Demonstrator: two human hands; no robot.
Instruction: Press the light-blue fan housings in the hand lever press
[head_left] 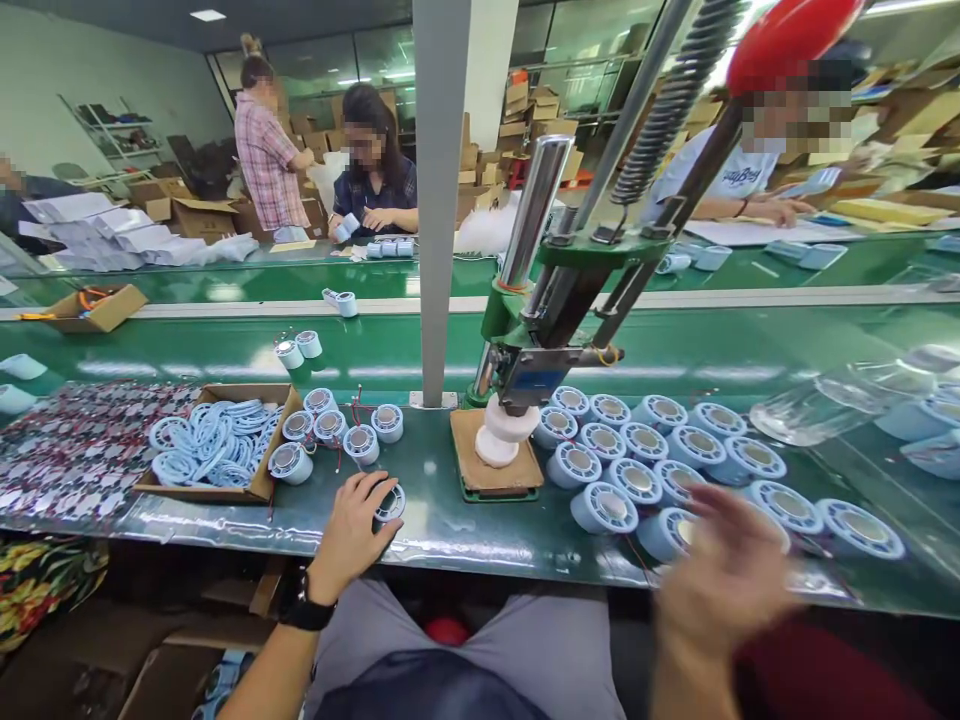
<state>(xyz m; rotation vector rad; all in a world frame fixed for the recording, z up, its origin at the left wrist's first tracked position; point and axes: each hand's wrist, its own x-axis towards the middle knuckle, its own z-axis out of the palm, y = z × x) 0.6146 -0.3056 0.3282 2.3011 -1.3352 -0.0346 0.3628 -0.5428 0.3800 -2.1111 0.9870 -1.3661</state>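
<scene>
My left hand [358, 525], a dark band on its wrist, is curled around a round light-blue housing [391, 503] with a silver disc on top, low on the green bench. My right hand [724, 565] is smeared by motion over the front of a group of similar housings [636, 482]; whether its fingers hold anything does not show. Between the hands stands a hand press [536, 375] with a white pressing head [499, 440] above a brown-covered base plate [463, 475]. More housings [330, 425] with red wires sit beyond my left hand.
A cardboard box [277, 480] of light-blue rings stands left, beside rows of small wired circuit boards [82, 440]. A grey post [435, 200] rises behind the bench. A clear plastic container [832, 400] lies right. Other people work across the green conveyor [360, 345].
</scene>
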